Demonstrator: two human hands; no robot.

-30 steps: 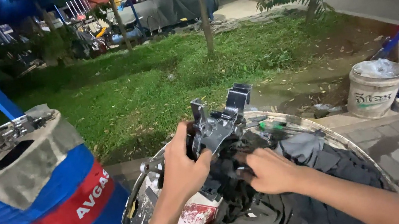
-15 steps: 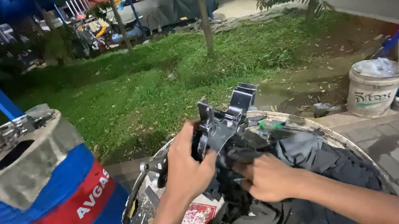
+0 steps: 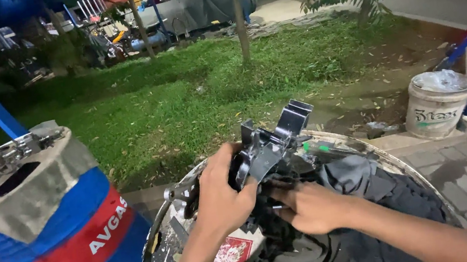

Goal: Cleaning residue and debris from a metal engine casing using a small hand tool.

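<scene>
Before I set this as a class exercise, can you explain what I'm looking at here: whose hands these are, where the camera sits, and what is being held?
The picture comes from a camera worn on a person's head, looking down at their own bare hands; there is no machine. The left hand grips a dark metal part with upright prongs. The right hand rests just below it, fingers on a dark cloth. Both work over the top of a round metal drum. A second drum, banded blue and red, stands to the left with small metal parts on top. Behind are grass and a white bucket.

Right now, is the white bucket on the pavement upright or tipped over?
Upright: the white bucket stands on its base on the paving, its mouth upward, covered with plastic.
</scene>
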